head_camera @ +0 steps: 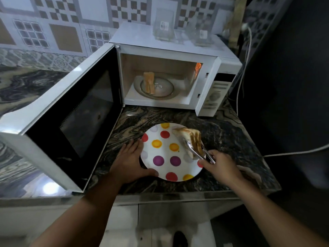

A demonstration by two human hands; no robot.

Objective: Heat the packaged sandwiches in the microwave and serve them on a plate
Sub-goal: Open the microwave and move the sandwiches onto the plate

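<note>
A white plate point(165, 163) with coloured dots lies on the dark marble counter in front of the white microwave point(178, 50). My left hand point(130, 159) grips the plate's left rim. My right hand point(220, 164) holds metal tongs point(197, 150), which pinch a toasted sandwich point(188, 138) over the plate's right edge. The microwave door point(71, 111) hangs wide open to the left. Inside, a second sandwich point(149, 82) stands on edge on the glass turntable point(160, 90).
Two clear glass jars point(163, 24) stand on top of the microwave. A white cable point(293, 153) runs across the counter at the right. The counter's front edge point(178, 193) is just below the plate. A patterned tile wall rises behind.
</note>
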